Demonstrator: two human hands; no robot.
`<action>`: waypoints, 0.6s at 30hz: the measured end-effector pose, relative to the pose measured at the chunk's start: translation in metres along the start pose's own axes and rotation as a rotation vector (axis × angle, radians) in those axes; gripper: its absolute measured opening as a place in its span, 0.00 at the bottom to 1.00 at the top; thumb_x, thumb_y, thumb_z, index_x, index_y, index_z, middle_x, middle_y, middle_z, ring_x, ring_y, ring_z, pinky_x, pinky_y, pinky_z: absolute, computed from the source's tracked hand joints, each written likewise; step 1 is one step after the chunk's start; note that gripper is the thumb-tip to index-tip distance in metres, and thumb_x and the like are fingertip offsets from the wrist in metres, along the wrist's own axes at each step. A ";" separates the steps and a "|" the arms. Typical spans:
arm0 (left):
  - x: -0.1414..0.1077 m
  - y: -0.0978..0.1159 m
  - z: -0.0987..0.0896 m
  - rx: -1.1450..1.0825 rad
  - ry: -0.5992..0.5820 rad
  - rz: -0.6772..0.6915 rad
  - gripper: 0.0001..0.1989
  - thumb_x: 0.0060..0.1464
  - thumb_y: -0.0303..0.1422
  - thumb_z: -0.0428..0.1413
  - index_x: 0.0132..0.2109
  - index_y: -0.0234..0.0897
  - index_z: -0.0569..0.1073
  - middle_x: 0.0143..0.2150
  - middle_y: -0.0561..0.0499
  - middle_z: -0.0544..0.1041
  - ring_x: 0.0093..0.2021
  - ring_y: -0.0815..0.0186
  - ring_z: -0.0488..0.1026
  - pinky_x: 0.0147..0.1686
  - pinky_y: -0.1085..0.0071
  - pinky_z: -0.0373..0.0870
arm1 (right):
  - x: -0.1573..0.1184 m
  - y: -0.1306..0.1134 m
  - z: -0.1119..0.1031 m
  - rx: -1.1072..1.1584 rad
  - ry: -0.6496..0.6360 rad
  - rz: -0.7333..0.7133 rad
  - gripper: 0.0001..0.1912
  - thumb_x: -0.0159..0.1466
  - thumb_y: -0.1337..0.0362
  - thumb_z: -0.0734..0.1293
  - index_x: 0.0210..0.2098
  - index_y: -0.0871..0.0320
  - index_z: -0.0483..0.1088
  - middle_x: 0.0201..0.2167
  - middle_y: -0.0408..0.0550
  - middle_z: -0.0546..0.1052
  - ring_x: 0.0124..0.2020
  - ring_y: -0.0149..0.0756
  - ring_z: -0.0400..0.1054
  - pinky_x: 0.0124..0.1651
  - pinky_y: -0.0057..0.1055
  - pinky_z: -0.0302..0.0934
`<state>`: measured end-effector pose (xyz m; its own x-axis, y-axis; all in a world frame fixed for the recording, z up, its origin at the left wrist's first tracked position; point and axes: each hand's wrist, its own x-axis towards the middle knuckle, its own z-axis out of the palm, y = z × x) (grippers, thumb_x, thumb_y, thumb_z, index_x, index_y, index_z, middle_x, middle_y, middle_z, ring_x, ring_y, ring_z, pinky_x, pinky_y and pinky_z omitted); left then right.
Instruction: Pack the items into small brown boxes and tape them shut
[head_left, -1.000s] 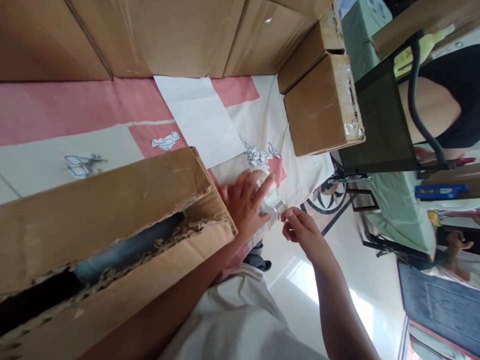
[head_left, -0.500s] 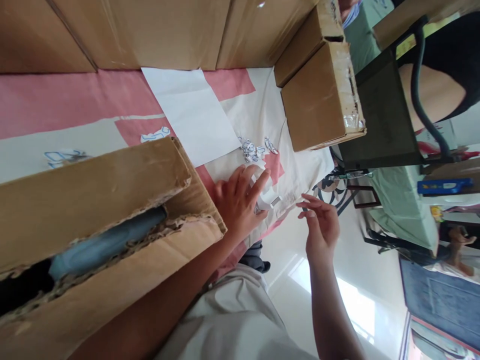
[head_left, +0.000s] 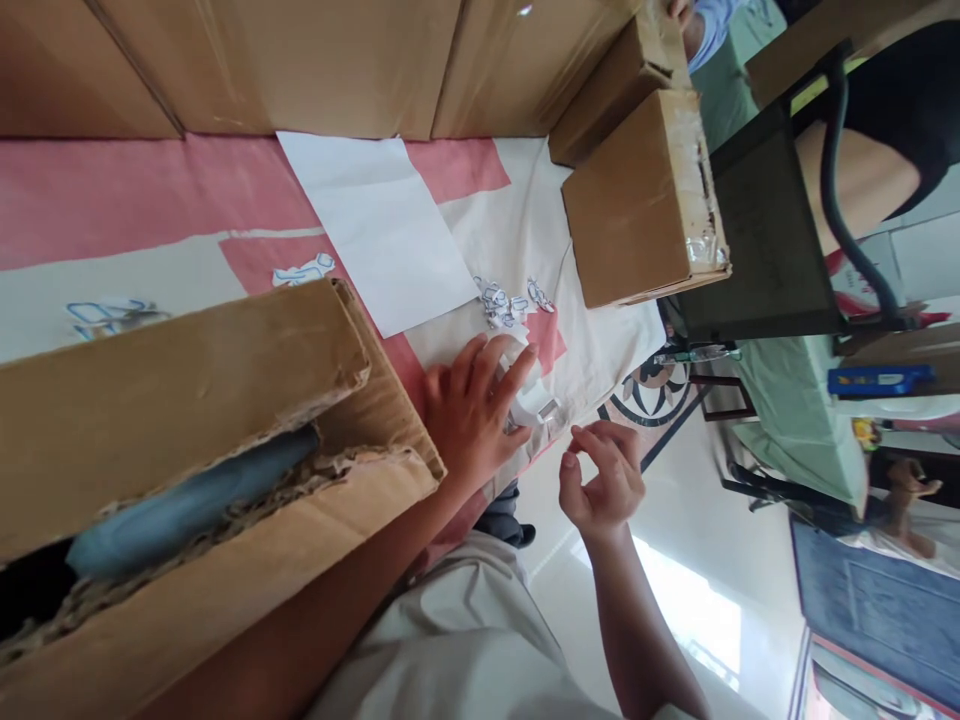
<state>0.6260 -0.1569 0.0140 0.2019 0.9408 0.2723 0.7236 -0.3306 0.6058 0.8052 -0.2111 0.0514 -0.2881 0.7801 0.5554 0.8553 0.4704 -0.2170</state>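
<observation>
My left hand rests over a white tape dispenser on the cloth-covered table, thumb on one side and fingers on the other. Part of the dispenser is hidden under those fingers. Just past its near end, over the table's edge, my right hand has its thumb and forefinger brought together; whatever is between them is too small to make out. Close beyond the dispenser lies a small heap of paper cutouts with blue outlines, and another little group of cutouts sits beside it. A white paper sheet lies flat farther back.
Cardboard boxes wall the far side, and another box stands at the right. A torn-open box crowds my left forearm. More cutouts lie behind it. A dark chair with a seated person is at right.
My right hand has moved left and slightly down, closer to the dispenser, and its loosely bent fingers have closed into a pinch. My left hand stays on the dispenser.
</observation>
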 end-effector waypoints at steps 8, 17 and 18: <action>0.002 0.000 -0.001 -0.013 -0.017 -0.012 0.40 0.53 0.43 0.66 0.69 0.45 0.63 0.70 0.44 0.67 0.69 0.47 0.63 0.59 0.52 0.60 | 0.002 -0.004 0.008 -0.130 -0.079 0.076 0.23 0.64 0.70 0.68 0.58 0.47 0.74 0.36 0.47 0.64 0.38 0.40 0.64 0.40 0.42 0.66; 0.002 0.000 -0.004 -0.032 -0.050 0.001 0.39 0.54 0.38 0.65 0.70 0.46 0.61 0.70 0.42 0.66 0.69 0.46 0.62 0.59 0.53 0.61 | -0.013 0.007 0.021 -0.001 -0.042 0.163 0.26 0.64 0.70 0.66 0.59 0.42 0.74 0.37 0.47 0.65 0.39 0.41 0.65 0.40 0.42 0.63; 0.002 0.000 -0.005 -0.029 -0.049 -0.001 0.39 0.54 0.37 0.65 0.70 0.46 0.61 0.70 0.42 0.66 0.69 0.46 0.63 0.59 0.53 0.61 | -0.014 0.010 0.021 0.000 -0.042 0.160 0.25 0.64 0.70 0.66 0.58 0.42 0.75 0.37 0.47 0.65 0.39 0.41 0.65 0.40 0.42 0.63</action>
<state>0.6234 -0.1554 0.0187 0.2334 0.9434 0.2355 0.7044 -0.3310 0.6279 0.8089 -0.2086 0.0248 -0.1656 0.8619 0.4792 0.8918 0.3384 -0.3003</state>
